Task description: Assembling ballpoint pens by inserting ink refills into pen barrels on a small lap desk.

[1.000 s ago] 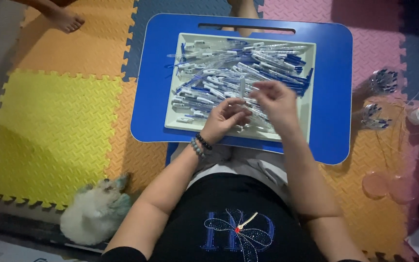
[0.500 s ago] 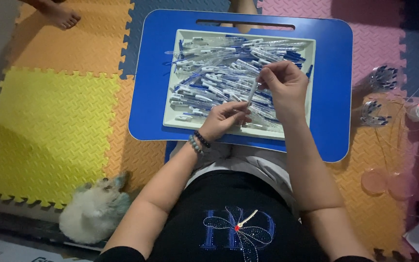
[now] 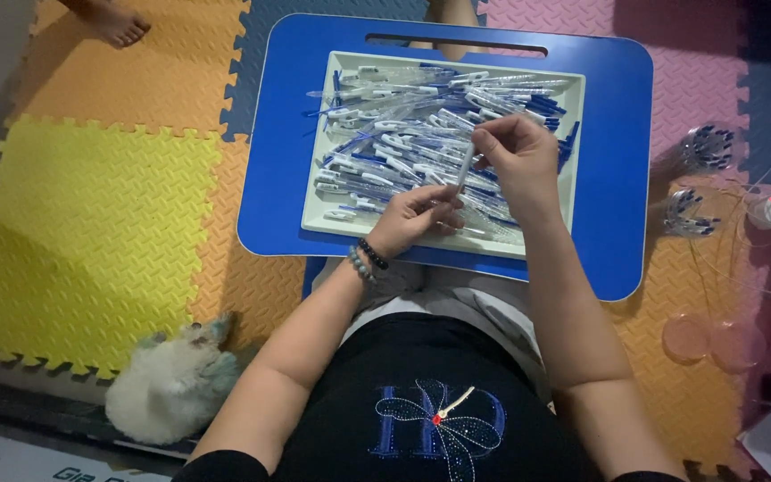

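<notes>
The right hand (image 3: 518, 153) pinches a clear pen barrel (image 3: 466, 166) nearly upright over the tray (image 3: 576, 143), lower end toward the left hand (image 3: 417, 217), which pinches a small part.

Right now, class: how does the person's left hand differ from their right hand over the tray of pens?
The left hand rests low on the pens, while the right hand is raised higher. The right hand pinches a clear pen barrel upright; the left only touches its lower end. The left wrist wears a beaded bracelet; the right is bare. Both are over the white tray.

Bare foot (image 3: 113, 20) cut by top edge — tray (image 3: 341, 219) bottom buried under pens (image 3: 421, 134).
</notes>
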